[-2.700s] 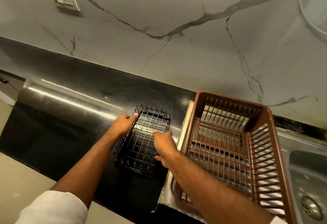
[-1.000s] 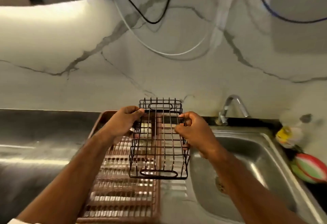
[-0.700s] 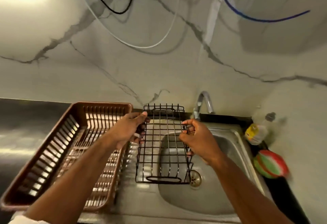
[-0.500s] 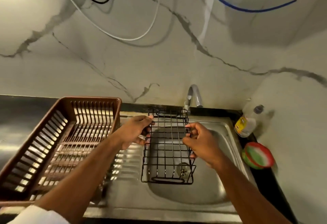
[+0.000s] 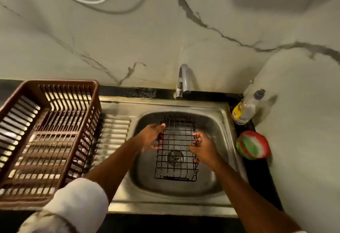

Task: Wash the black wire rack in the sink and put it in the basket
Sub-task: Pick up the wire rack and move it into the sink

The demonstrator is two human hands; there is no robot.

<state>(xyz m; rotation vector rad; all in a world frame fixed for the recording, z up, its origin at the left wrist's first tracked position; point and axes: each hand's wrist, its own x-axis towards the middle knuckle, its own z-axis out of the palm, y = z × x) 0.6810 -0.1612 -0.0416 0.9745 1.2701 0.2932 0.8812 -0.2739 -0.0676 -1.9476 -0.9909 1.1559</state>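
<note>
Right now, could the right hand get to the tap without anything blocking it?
Probably yes. The right hand holds the wire rack low in the sink; the tap stands behind the basin with open space between, though the hand must let go first.

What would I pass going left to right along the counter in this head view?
brown basket → ribbed draining board → left hand → black wire rack in the sink → right hand → red and green scrubber
</note>
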